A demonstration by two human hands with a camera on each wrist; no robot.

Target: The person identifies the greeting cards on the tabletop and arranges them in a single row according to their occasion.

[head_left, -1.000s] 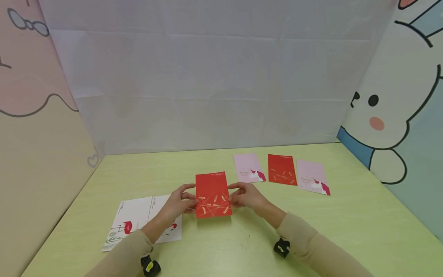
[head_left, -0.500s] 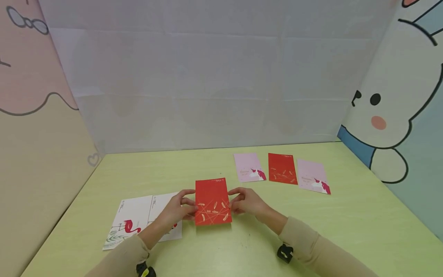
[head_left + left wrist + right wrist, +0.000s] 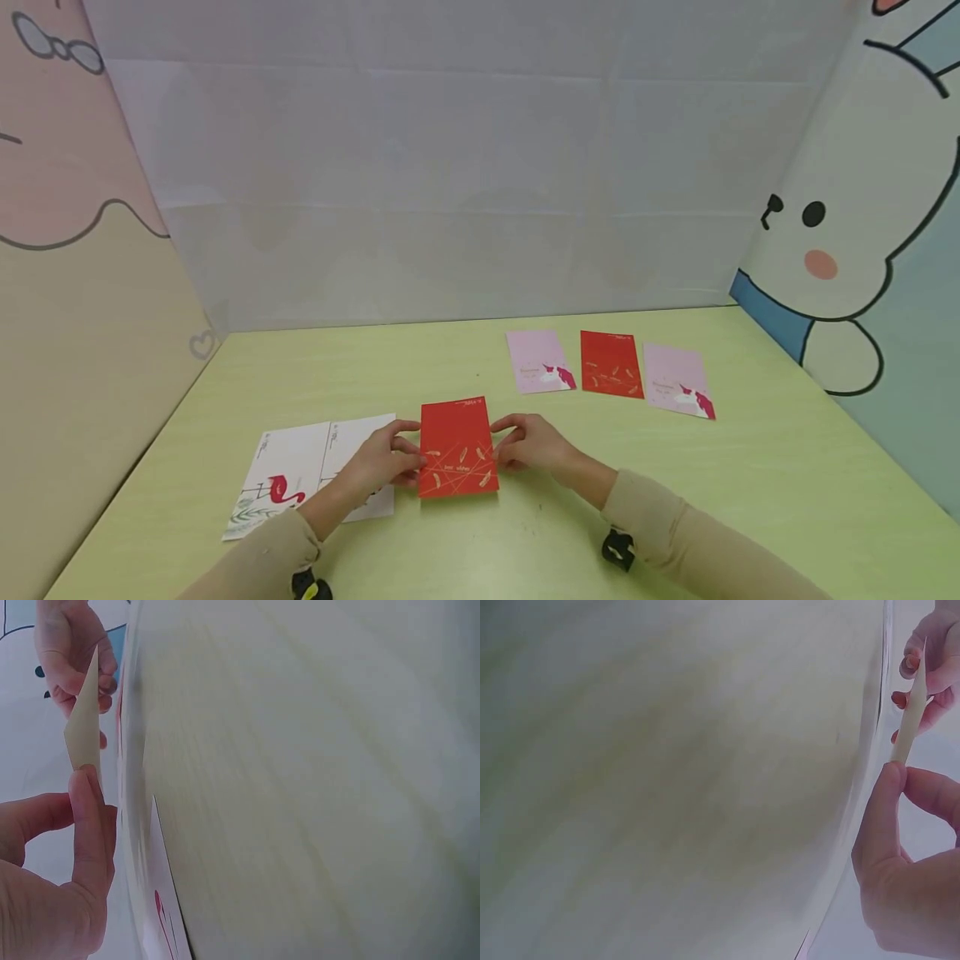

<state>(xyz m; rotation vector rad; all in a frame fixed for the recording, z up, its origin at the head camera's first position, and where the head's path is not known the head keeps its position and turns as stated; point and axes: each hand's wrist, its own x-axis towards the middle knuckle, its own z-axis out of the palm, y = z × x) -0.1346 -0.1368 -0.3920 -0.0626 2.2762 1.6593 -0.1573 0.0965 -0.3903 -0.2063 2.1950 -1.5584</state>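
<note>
Between my two hands is a red greeting card (image 3: 459,446) with gold feather drawings, facing up and held a little above the table. My left hand (image 3: 381,458) pinches its left edge between thumb and fingers. On the opposite edge, my right hand (image 3: 536,443) pinches it in the same way. Seen edge-on in the left wrist view, the card (image 3: 85,727) shows a pale underside. A white flamingo card (image 3: 288,467) lies at the left. Beside it is a second white card (image 3: 352,433), partly hidden by my left hand and forearm.
At the back right of the light green table (image 3: 570,542) lie a pink unicorn card (image 3: 536,358), another red card (image 3: 609,362) and a second pink unicorn card (image 3: 675,375). A white sheet (image 3: 480,167) hangs behind, with cartoon-printed panels on both sides.
Both hands have brought the red card nearer to me and lower over the table, most of it in the first half second. The other cards stay where they lie.
</note>
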